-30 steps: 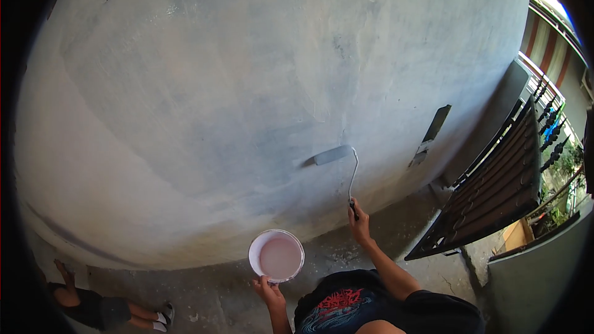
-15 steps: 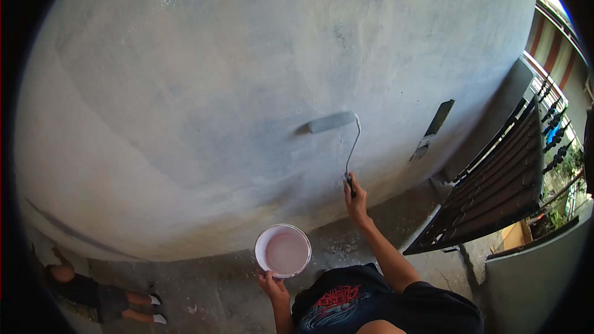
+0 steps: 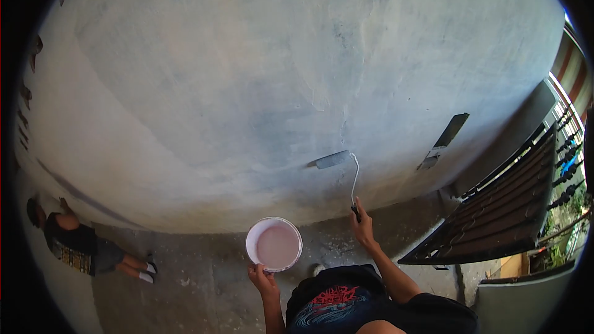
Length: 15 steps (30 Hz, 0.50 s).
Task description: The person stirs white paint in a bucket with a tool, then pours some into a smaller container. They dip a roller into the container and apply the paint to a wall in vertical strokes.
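- A paint roller (image 3: 333, 160) lies low against a patchy grey-white wall (image 3: 216, 74), beneath a short crack in the surface; half a second ago it was above that mark, and has now come back down.
- The right hand (image 3: 363, 226) is clenched around the roller's black handle, the bent wire frame rising from the fist to the sleeve, which is angled slightly off level.
- The change reads as the downward half of an up-and-down stroke — likely a second pass over the same strip, since the roller was about as low a second ago.
- In the left hand (image 3: 265, 281), a round white bucket (image 3: 250, 247) is grasped by its near rim, held out in front of the body and below the roller.
- Pale pinkish liquid (image 3: 278, 248) shows inside the bucket, which stays well apart from the roller — a sign, perhaps, that the sleeve is being worked out rather than reloaded.
- To the right, a dark narrow recess (image 3: 452, 130) marks the wall, with a dark metal gate (image 3: 495, 204) beyond it.
- At far left, a second person (image 3: 73, 241) in dark clothing, now more fully in view, stands near the wall's foot, one arm toward it.
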Each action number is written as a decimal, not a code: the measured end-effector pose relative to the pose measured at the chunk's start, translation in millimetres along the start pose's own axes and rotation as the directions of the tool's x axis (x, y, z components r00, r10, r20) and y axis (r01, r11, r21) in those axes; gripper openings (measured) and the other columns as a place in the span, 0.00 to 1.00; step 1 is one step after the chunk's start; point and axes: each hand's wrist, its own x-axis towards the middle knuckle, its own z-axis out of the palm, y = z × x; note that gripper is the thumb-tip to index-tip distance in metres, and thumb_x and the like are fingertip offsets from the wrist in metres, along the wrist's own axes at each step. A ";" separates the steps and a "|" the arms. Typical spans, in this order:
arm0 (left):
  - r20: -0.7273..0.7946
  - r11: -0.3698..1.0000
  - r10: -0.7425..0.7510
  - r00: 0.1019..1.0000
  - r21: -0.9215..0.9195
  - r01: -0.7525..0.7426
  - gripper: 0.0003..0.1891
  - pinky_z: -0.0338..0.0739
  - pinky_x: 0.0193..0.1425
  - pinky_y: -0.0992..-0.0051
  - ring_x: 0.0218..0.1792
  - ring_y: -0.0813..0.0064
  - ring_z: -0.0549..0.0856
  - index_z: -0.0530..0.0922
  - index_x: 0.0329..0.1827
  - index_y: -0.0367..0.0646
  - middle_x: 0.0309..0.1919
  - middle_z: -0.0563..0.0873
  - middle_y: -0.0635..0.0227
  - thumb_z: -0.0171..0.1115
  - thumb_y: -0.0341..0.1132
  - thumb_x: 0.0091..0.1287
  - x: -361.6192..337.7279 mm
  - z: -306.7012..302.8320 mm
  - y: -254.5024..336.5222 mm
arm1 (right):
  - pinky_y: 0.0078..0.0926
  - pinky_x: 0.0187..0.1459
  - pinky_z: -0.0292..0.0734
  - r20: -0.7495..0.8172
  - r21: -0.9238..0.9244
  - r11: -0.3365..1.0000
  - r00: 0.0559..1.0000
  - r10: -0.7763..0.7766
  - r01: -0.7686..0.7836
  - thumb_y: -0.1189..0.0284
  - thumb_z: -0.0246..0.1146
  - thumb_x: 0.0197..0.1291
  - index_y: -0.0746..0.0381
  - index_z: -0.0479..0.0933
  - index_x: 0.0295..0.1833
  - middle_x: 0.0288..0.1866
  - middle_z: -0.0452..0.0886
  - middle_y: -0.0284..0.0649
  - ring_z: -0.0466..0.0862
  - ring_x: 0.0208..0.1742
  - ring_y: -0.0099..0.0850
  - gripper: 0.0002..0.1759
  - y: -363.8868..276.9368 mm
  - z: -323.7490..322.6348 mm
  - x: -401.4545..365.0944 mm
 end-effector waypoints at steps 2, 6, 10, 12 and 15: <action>-0.009 1.000 0.013 1.000 -0.001 -0.013 0.11 0.73 0.40 0.74 0.36 0.77 0.74 0.67 0.41 0.45 0.38 0.73 0.67 0.56 0.29 0.56 -8.5 -3.4 -5.7 | 0.22 0.40 0.72 0.048 -0.019 0.999 0.998 0.033 -0.033 0.68 0.59 0.70 0.65 0.70 0.68 0.35 0.81 0.48 0.73 0.35 0.20 0.24 -9.4 -11.6 -5.6; -0.049 0.998 0.038 0.998 -0.042 -0.040 0.11 0.74 0.39 0.73 0.35 0.78 0.74 0.66 0.40 0.46 0.37 0.73 0.68 0.56 0.29 0.55 -30.6 -5.4 -9.9 | 0.25 0.32 0.69 0.137 -0.040 0.980 0.971 0.197 -0.194 0.63 0.58 0.71 0.67 0.71 0.66 0.26 0.76 0.43 0.69 0.28 0.21 0.25 -12.3 -14.9 -19.0; -0.097 1.000 0.002 0.995 -0.015 -0.003 0.12 0.75 0.40 0.73 0.36 0.77 0.75 0.66 0.41 0.46 0.37 0.73 0.67 0.56 0.29 0.55 -33.0 -26.8 -19.2 | 0.22 0.28 0.66 0.154 -0.014 0.984 0.972 0.175 -0.175 0.65 0.57 0.72 0.67 0.74 0.63 0.23 0.68 0.33 0.67 0.26 0.18 0.21 -29.2 1.2 -33.5; -0.095 1.000 -0.020 0.995 0.010 0.021 0.12 0.75 0.41 0.73 0.37 0.76 0.76 0.66 0.41 0.46 0.38 0.73 0.67 0.56 0.30 0.55 -26.7 -30.0 -19.0 | 0.22 0.28 0.67 0.157 -0.044 0.992 0.980 0.121 -0.116 0.64 0.58 0.72 0.67 0.75 0.61 0.23 0.70 0.34 0.68 0.25 0.19 0.20 -40.1 14.2 -36.2; -0.095 0.998 -0.034 0.995 -0.055 0.029 0.12 0.75 0.42 0.73 0.38 0.75 0.76 0.67 0.41 0.46 0.39 0.73 0.66 0.56 0.31 0.54 -10.0 -34.6 -8.4 | 0.25 0.28 0.66 0.161 -0.046 0.991 0.978 0.130 -0.124 0.61 0.56 0.73 0.68 0.77 0.51 0.22 0.69 0.35 0.68 0.25 0.20 0.19 -36.1 42.4 -30.5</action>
